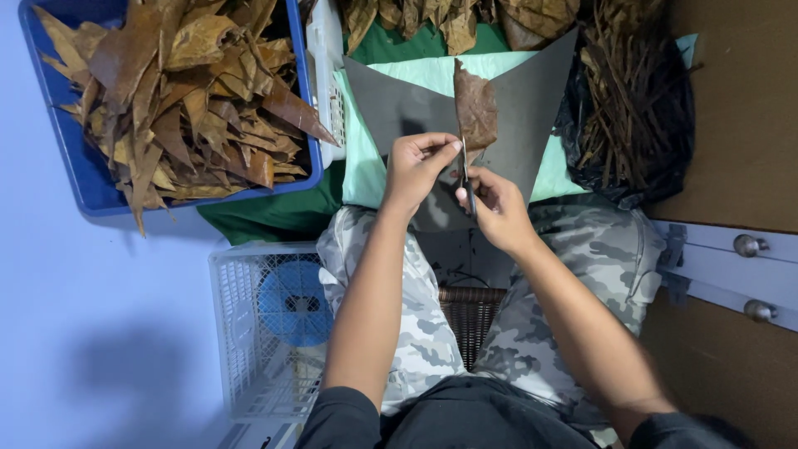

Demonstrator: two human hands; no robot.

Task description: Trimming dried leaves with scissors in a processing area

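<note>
Dead center of the frame, the left hand (418, 166) pinches the stem end of a dried brown leaf (475, 108) standing over a dark grey sheet (532, 108). The right hand (490, 204) is closed around a thin dark tool (468, 187) touching the leaf's base. Blue crate of leaves (79, 166) sits upper left.

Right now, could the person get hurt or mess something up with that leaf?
Possibly. The left hand pinches the dry brown leaf right beside the thin dark tool in the right hand, so a slip could nick a finger. The leaf looks brittle and might tear. Loose bits could drop off the dark board onto the person's lap.
</note>
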